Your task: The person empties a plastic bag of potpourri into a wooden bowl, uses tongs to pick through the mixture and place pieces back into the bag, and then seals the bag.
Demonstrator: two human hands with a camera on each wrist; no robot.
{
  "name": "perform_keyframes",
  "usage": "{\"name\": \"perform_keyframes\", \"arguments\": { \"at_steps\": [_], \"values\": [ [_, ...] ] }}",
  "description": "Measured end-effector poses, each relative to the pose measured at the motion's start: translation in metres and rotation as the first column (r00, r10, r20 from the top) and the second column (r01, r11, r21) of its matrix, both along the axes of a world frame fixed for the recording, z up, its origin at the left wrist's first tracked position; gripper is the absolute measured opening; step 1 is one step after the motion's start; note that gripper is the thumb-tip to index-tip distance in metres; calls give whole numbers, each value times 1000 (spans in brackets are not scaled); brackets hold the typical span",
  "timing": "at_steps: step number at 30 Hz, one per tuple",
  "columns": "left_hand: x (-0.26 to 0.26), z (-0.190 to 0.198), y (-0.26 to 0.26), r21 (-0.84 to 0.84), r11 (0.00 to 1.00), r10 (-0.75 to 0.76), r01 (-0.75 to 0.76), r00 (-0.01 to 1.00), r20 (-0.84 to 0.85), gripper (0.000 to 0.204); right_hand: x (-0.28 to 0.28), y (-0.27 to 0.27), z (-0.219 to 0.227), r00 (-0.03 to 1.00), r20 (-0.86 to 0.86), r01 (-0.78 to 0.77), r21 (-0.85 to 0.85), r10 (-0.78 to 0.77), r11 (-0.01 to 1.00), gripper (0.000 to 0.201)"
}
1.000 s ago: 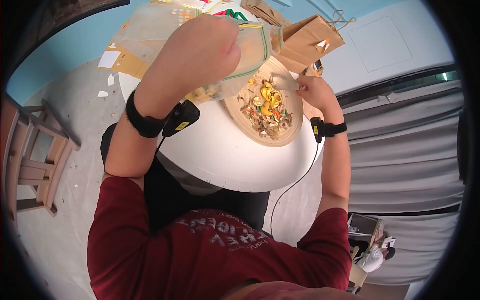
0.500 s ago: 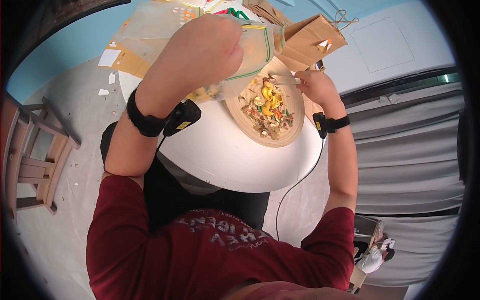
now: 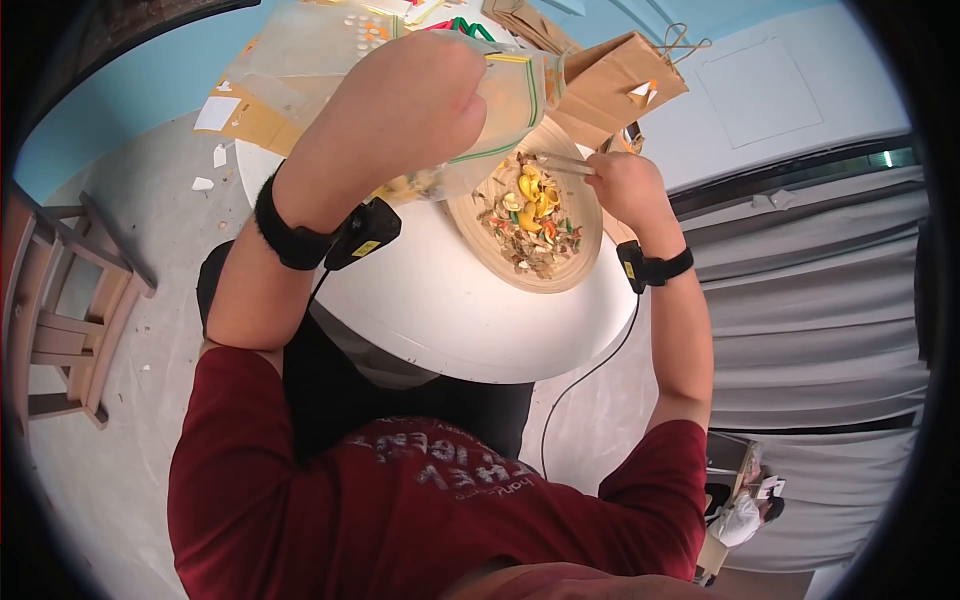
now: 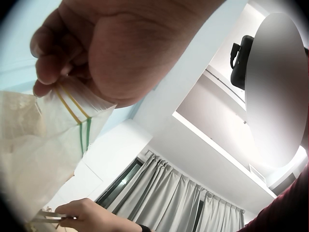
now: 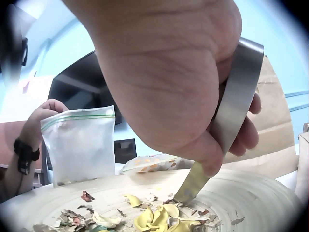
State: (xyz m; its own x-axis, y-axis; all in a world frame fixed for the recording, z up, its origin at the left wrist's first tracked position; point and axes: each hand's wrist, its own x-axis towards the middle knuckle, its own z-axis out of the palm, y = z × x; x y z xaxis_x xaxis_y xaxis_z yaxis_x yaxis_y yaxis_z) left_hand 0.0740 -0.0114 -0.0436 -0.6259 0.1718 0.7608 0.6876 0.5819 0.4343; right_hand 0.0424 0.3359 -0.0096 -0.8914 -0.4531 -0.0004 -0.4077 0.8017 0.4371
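Note:
In the head view a round wooden plate (image 3: 478,228) holds dried petals and yellow curled pieces (image 3: 538,190). My right hand (image 3: 630,190) grips metal tongs (image 3: 566,163) over the plate's far right part. The right wrist view shows the tongs' tip (image 5: 190,186) low at the dried pieces, beside the yellow ones. My left hand (image 4: 116,58) pinches the top edge of a clear zip bag (image 4: 43,154) with yellow and green seal lines. That bag (image 5: 79,147) hangs upright left of the plate, with some pieces at its bottom.
A brown paper bag (image 3: 610,90) stands behind the plate. Other clear bags (image 3: 300,55) and an orange-brown envelope (image 3: 262,128) lie at the table's far left. The white table's (image 3: 440,330) near edge curves before my lap. A wooden chair (image 3: 75,310) stands at the left.
My right hand and the tongs shifted slightly right and up, then back left and a little down over the plate. My left hand still holds the bag in nearly the same place.

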Motion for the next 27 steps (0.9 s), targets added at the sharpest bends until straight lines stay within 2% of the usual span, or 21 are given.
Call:
{"name": "perform_keyframes", "arguments": {
  "at_steps": [7, 10, 11, 15, 18, 21, 24, 26, 27],
  "values": [
    [-1, -2, 2, 7, 1000, -2, 3, 1000, -4, 16, 27, -11, 35, 990, -130, -88, -306, 50, 948, 14],
    [-2, -3, 2, 3, 1000, -12, 12, 1000, -8, 16, 47, -27, 54, 971, -232, -177, -504, 65, 846, 19],
    [-2, -4, 3, -3, 1000, -14, 14, 1000, -15, 15, 52, -32, 56, 963, -255, -227, -578, 91, 784, 24],
    [-1, -4, 8, -2, 1000, -16, 16, 1000, -26, 15, 69, -58, 58, 952, -222, -300, -557, 210, 774, 25],
    [-3, -8, 8, 14, 1000, -26, 26, 998, -51, 14, 77, -64, 57, 971, -186, -234, -584, 153, 777, 26],
    [-1, -4, 3, -1, 1000, -15, 15, 999, -38, 14, 80, -55, 52, 984, -179, -132, -695, 8, 707, 25],
    [-3, -4, 1, 6, 1000, 1, -1, 1000, 20, 14, 82, -33, 43, 991, 66, 131, -507, -112, 852, 24],
    [-2, -2, 0, -6, 1000, 3, -3, 1000, 14, 14, 83, -25, 26, 983, 179, 125, -439, -50, 890, 18],
    [-2, -2, 0, -12, 1000, 5, -5, 1000, 10, 14, 85, -26, 19, 972, 227, 161, -426, -67, 890, 18]
  ]
}}
